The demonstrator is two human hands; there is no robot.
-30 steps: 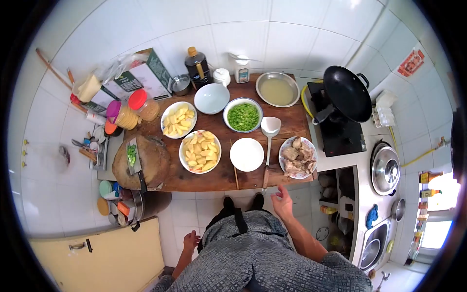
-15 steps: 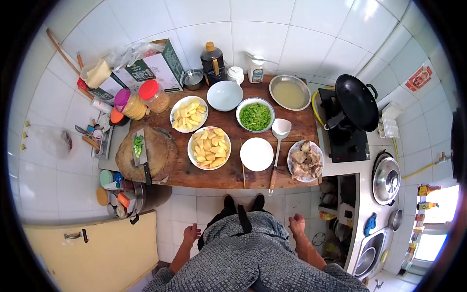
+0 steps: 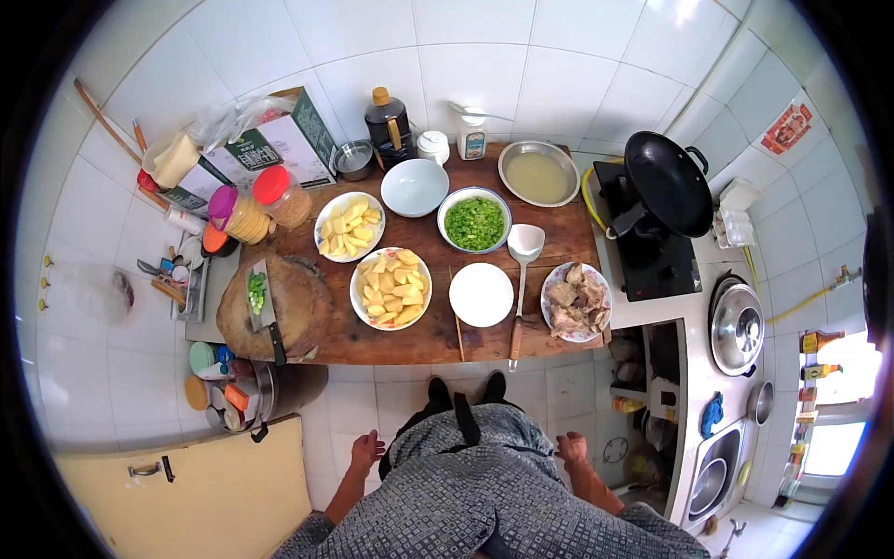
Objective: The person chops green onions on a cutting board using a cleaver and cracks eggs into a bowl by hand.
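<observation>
Both my arms hang at my sides in front of the wooden table. My left hand [image 3: 367, 449] is beside my hip, its fingers loosely bent and holding nothing. On the other side hangs my right hand [image 3: 572, 448], also holding nothing, fingers slightly apart. Nearest on the table are a bowl of potato chunks [image 3: 391, 287], a white bowl [image 3: 481, 294], a pair of chopsticks [image 3: 456, 317], a spatula [image 3: 518, 317] and a plate of meat pieces [image 3: 576, 300]. A cleaver [image 3: 267, 312] with chopped scallion on its blade lies across the round chopping board [image 3: 307, 298].
Behind stand a second plate of potatoes [image 3: 350, 229], a light blue bowl [image 3: 414, 188], chopped greens [image 3: 474, 224] and a metal bowl of liquid [image 3: 538, 175]. At right, a wok [image 3: 666, 186] sits on the stove [image 3: 647, 270], with a sink [image 3: 712, 475] nearer me.
The camera view has turned slightly, so the table and its dishes appear shifted a little left. Both hands remain hanging at my sides; nothing on the table has moved.
</observation>
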